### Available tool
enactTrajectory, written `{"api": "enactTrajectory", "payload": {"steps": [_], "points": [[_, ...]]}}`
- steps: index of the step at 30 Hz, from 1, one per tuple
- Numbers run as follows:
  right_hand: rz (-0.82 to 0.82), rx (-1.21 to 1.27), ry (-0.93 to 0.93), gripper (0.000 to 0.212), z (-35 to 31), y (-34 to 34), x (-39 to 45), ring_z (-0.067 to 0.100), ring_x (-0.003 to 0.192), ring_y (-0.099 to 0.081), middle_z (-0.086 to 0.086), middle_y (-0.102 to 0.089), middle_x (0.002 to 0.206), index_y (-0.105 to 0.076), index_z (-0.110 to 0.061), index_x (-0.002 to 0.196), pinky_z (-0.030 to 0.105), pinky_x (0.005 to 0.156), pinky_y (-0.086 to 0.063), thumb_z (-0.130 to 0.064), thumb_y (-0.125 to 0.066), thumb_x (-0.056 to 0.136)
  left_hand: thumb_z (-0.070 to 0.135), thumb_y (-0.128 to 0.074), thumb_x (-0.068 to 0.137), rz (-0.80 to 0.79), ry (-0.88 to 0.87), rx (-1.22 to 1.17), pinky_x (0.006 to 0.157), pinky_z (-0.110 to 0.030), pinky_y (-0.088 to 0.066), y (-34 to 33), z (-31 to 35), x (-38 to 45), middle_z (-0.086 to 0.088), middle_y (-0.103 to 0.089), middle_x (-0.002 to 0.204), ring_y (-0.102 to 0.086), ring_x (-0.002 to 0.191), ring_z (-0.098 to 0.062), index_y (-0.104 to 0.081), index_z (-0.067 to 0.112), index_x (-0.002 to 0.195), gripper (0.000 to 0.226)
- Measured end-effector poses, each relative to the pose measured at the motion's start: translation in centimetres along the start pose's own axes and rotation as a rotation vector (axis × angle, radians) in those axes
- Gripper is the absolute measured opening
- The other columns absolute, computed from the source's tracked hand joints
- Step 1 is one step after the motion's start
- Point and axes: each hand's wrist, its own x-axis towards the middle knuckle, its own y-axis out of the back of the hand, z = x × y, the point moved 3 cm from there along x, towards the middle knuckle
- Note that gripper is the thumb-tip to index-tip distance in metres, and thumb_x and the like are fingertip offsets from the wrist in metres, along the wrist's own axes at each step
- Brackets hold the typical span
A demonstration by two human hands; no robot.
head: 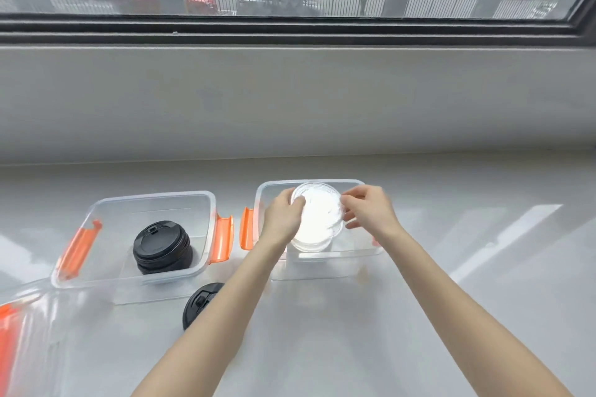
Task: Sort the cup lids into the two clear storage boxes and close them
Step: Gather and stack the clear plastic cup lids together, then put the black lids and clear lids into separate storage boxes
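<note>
Two clear storage boxes with orange latches stand side by side on a pale counter. The left box point(96, 209) holds a stack of black cup lids point(162, 246). A stack of clear lids point(317, 217) sits in the right box point(267, 187). My left hand point(282, 219) grips the left edge of that clear stack, and my right hand point(367, 208) pinches its right edge. One black lid point(200, 303) lies on the counter in front of the boxes, partly hidden by my left forearm.
A clear box cover with orange clips point(19, 332) lies at the lower left edge. A low wall and a window rise behind the counter. Bare counter stretches to the right of the boxes.
</note>
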Motion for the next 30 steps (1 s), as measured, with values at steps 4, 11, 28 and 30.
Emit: {"api": "enactTrajectory", "payload": {"steps": [4,11,28,30], "points": [[0.003,-0.251,0.022,0.020,0.8,-1.7,2.2,0.029,0.070,-0.065,0.014,-0.067,0.079,-0.066,-0.001,0.087,0.040,0.066,-0.058,-0.006,-0.048,0.080,0.022,-0.035,0.092,-0.029,0.060,0.236,0.098,-0.028,-0.030,-0.4,-1.4,1.9,-0.013,-0.057,0.128,-0.046,0.123,-0.028,-0.047,0.011,0.131,0.042],[0.007,-0.467,0.067,0.025,1.9,-3.0,2.9,0.032,0.093,-0.061,0.018,-0.069,0.097,-0.066,0.001,0.096,0.034,0.077,-0.048,-0.011,-0.048,0.083,0.024,-0.034,0.093,-0.139,0.132,0.317,0.082,-0.027,-0.033,-0.9,-3.6,3.2,-0.011,-0.057,0.122,-0.051,0.108,-0.026,-0.049,0.008,0.122,0.036],[-0.183,-0.125,0.353,0.021,-4.4,-5.2,-3.9,0.011,0.083,-0.064,-0.001,-0.069,0.089,-0.065,-0.020,0.103,0.018,0.071,-0.045,-0.015,-0.054,0.086,0.019,-0.048,0.090,-0.069,-0.048,-0.045,0.097,-0.033,-0.044,8.5,0.3,-4.9,0.001,-0.065,0.114,-0.057,0.112,-0.012,-0.064,0.024,0.106,0.024],[-0.268,-0.035,0.362,0.019,-4.8,-6.7,-6.0,0.009,0.072,-0.066,0.000,-0.070,0.081,-0.065,-0.023,0.096,0.021,0.070,-0.050,-0.012,-0.054,0.086,0.016,-0.049,0.090,-0.083,-0.057,-0.061,0.088,-0.029,-0.046,10.4,-0.3,-7.4,0.001,-0.069,0.105,-0.062,0.102,-0.012,-0.066,0.026,0.097,0.021]]}}
